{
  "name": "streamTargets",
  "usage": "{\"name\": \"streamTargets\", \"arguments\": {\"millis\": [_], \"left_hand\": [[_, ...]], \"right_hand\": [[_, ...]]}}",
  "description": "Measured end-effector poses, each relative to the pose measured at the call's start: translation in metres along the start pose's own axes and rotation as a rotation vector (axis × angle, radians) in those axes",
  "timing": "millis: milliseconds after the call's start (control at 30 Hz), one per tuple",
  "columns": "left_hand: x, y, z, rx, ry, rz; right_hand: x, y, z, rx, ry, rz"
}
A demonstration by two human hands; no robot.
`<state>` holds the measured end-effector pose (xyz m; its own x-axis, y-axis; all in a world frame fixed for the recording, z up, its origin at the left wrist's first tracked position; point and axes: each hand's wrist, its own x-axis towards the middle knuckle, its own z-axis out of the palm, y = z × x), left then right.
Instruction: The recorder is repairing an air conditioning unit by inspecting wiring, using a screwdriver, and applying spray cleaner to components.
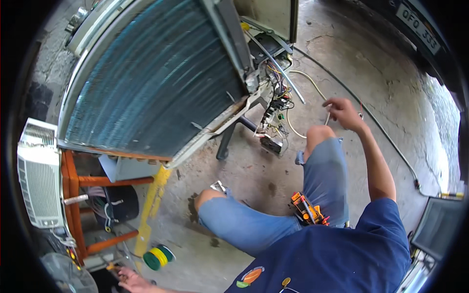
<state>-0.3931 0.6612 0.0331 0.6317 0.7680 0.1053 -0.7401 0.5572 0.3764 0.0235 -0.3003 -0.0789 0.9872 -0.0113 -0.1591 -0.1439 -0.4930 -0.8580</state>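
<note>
My right hand [344, 113] hovers above my right knee with loosely bent fingers, and nothing shows between them. Low at the left, my left hand [133, 282] reaches out with curled fingers by a small orange-tipped piece [112, 266]; whatever it grips is too small to make out. An orange multimeter [308, 209] with red-ended leads rests on my lap. Before me a large finned coil [156, 83] sits in its metal frame. Loose wires and a control board [274, 110] hang from the frame's right end, and a pale cable [295, 128] loops down near my right knee.
A white air conditioner [43, 180] stands left beside an orange wooden frame [71, 200]. A green and yellow wire spool [159, 257] lies on the floor by a yellow post [150, 212]. A dark hose [376, 124] crosses the concrete at right. A vehicle [391, 27] is at upper right.
</note>
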Motion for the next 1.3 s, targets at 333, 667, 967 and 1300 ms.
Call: {"name": "streamTargets", "arguments": {"millis": [333,667,967,1300], "left_hand": [[-0.322,-0.47,0.214,0.55,-0.014,-0.452],[-0.41,-0.591,0.25,1.241,-0.165,-0.627],[-0.357,-0.587,0.269,1.409,-0.144,-0.444],[-0.22,-0.703,0.187,1.651,-0.441,-0.444]], "right_hand": [[-0.113,-0.075,0.122,0.748,-0.596,-0.311],[-0.079,-0.036,0.074,1.222,-0.342,0.14],[-0.084,0.019,-0.023,0.796,-0.129,0.343],[-0.127,0.024,0.001,0.443,-0.042,0.143]]}}
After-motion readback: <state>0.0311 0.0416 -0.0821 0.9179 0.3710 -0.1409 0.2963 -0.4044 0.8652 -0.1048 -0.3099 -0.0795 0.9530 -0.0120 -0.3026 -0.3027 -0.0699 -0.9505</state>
